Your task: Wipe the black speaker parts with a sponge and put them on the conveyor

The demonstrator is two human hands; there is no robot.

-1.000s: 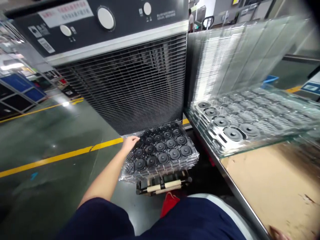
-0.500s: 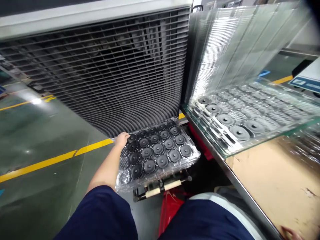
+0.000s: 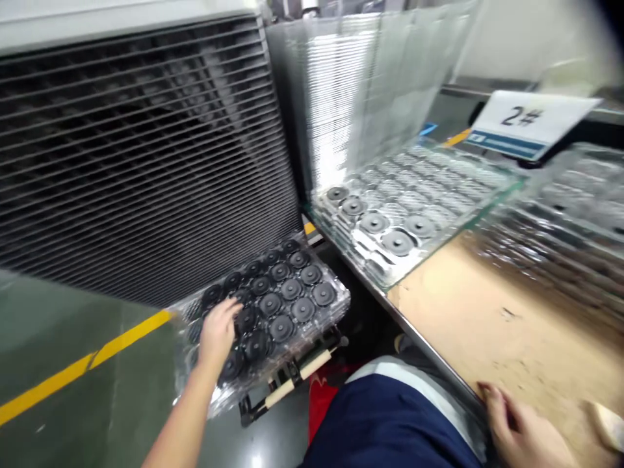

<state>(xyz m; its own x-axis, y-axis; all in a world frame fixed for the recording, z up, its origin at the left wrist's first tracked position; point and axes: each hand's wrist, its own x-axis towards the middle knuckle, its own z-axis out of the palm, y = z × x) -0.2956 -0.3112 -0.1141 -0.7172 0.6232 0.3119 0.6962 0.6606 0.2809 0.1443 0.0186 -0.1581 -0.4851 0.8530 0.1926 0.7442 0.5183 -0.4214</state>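
Observation:
My left hand [image 3: 220, 325] is over a clear plastic tray [image 3: 312, 328] of round black discs [image 3: 281, 328], its fingers loosely stretched out and their tips at discs near the tray's left side. Whether they touch a disc is blurred. The tray rests on a low cart with a pale-sleeved handle [image 3: 316, 364]. My right hand [image 3: 524, 422] lies at the metal-edged table [image 3: 439, 312], thumb and fingers curled together at the edge. What sits between those fingertips, if anything, is too small to make out.
A large slatted black stack [image 3: 160, 162] stands at the left back. On the table, a glass sheet carries a clear tray with several grey discs [image 3: 374, 221], before upright clear sheets [image 3: 336, 97]. Stacked trays [image 3: 546, 247] and a "2#" sign [image 3: 521, 120] are at the right.
The view has swung right. My left hand has moved from the tray's far left corner disc nearer to me, over other discs. More of my right hand shows at the table edge.

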